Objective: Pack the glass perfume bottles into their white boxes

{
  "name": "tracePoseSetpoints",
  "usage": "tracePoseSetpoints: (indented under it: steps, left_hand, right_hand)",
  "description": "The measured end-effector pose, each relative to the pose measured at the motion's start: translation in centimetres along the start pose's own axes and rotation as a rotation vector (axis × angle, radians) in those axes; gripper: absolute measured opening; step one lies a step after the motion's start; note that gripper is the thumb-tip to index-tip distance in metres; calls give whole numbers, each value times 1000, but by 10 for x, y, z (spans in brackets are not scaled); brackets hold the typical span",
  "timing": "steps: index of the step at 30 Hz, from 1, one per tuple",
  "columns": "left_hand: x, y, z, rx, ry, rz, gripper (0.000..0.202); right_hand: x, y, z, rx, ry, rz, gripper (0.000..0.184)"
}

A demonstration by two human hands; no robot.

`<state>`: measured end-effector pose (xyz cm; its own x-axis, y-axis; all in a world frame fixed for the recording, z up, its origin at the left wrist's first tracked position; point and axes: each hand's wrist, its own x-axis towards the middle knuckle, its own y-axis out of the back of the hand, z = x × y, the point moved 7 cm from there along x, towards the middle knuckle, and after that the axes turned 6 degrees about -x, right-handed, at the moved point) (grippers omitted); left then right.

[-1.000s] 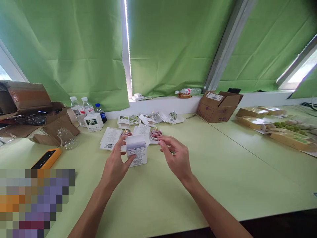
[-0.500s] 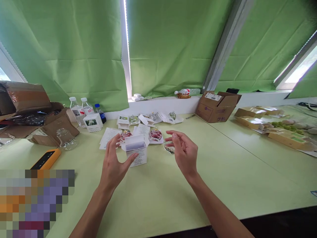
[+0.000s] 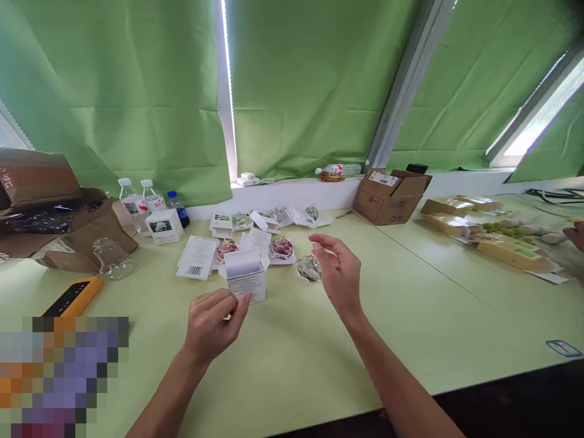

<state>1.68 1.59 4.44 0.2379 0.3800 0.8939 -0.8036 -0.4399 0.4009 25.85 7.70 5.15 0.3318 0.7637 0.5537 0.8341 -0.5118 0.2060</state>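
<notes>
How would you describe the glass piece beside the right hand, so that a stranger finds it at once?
On the pale green table, look for the person's right hand. Just left of it lies a small, rounded glass piece with a gold-coloured top. Unlike the two red glass pieces farther left, it shows no red.

Seemingly a workroom: long pale-green table (image 3: 292,365), cardboard cartons (image 3: 378,204), green window blinds (image 3: 310,79)

The fingers (image 3: 331,243) of the right hand (image 3: 343,275) partly hide a clear gold-topped piece (image 3: 307,270); print on the open white box (image 3: 249,286) is too small to read. Another person's hand (image 3: 575,235) is cut off at the right edge
</notes>
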Motion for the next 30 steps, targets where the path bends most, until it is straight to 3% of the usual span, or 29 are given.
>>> tracePoseSetpoints:
  steps: [4, 9, 15, 21, 30]
  left_hand:
    - [0, -6, -1, 14, 27, -38, 34]
    - [3, 10, -12, -14, 170, 101, 31]
    - [3, 0, -6, 34, 81, 5, 37]
    - [3, -7, -3, 43, 53, -55, 39]
    - [-5, -19, -6, 37, 46, -154, 37]
  right_hand:
    - [9, -3, 22, -240, -51, -108, 37]
    - [9, -10, 42, -596, -78, -267, 56]
    - [7, -15, 57, -919, -87, -399, 48]
    - [10, -18, 62, -960, -53, -445, 23]
    - [10, -18, 53, -872, -20, -480, 13]
